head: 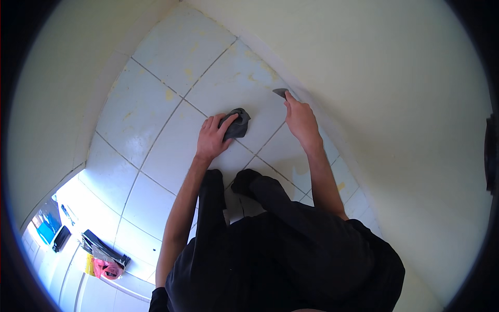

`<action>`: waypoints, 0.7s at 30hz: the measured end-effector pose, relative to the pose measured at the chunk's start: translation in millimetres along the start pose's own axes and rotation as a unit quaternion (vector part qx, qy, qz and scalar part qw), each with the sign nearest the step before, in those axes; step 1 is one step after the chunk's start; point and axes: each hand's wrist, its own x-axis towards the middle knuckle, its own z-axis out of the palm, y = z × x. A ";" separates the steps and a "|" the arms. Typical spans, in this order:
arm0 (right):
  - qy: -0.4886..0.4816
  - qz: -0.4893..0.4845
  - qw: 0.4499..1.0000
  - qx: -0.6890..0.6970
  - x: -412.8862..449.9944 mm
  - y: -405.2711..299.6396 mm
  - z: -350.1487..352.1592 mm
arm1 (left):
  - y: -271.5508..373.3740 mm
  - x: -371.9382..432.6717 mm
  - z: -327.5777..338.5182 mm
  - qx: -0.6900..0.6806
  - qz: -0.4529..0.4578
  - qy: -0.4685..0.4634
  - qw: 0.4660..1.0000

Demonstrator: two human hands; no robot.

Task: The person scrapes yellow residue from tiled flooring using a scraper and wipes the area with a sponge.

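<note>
My left hand (213, 136) is closed over a crumpled dark grey cloth (236, 124), which rests on the white tiled floor (156, 128). In my right hand (302, 119) is a scraper (280, 93) with a flat metal blade; the fingers wrap its handle, so most of that is hidden. The blade is low, close to where the floor meets the right wall, and I cannot tell whether it touches a tile. Yellowish smears (251, 77) mark the tiles ahead of both hands.
Pale walls rise at the left (66, 78) and right (370, 97), with a tiled skirting (273, 56) along the base. My dark-socked feet (245, 183) are on the tiles below my hands. At the lower left, a pink plastic bag (108, 269) lies beside a dark folded object (103, 245).
</note>
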 end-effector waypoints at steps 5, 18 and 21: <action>-0.020 0.021 0.998 -0.061 -0.9 30.7 31.3 | 2.7 5.0 1.3 -0.005 0.004 -0.006 1.000; 0.064 0.015 0.997 0.031 -52.9 47.6 45.7 | 0.2 2.7 2.9 0.001 0.000 -0.005 1.000; 0.067 0.020 0.994 0.081 -68.8 51.2 56.5 | 0.1 2.5 2.7 0.003 -0.001 -0.008 1.000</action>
